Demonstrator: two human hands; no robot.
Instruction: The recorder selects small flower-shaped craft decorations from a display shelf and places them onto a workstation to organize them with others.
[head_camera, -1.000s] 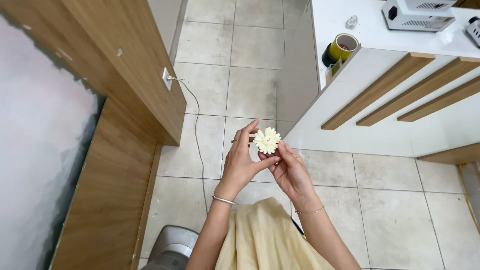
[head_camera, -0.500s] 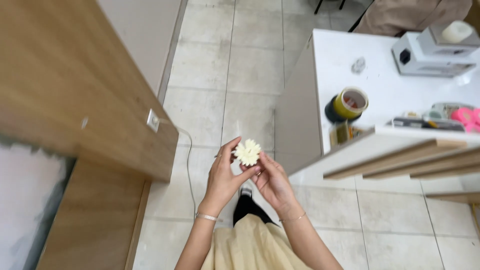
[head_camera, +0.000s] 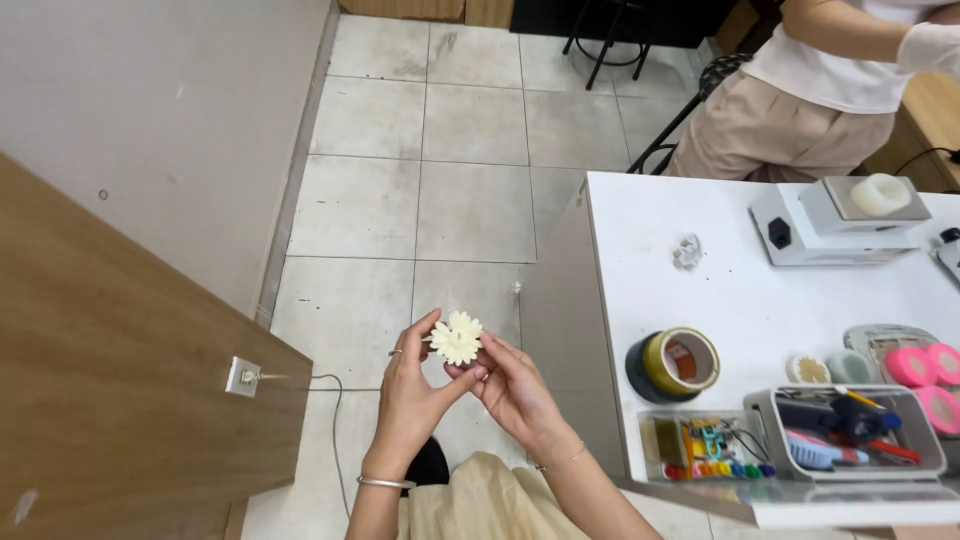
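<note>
Over a pale tiled floor (head_camera: 470, 120), just off the white desk's (head_camera: 650, 250) left edge, the left hand (head_camera: 410, 395) and right hand (head_camera: 515, 385) both pinch a cream flower (head_camera: 456, 338) with closed fingers.

On the white surface (head_camera: 720, 300), at its near edge, stands a clear flat box (head_camera: 700, 445) holding small parts in yellow, red, blue and green. Just right of it sits a grey open tray (head_camera: 845, 432) filled with tools in blue, red and black. No labels, signs or screens can be made out anywhere else in the view.
</note>
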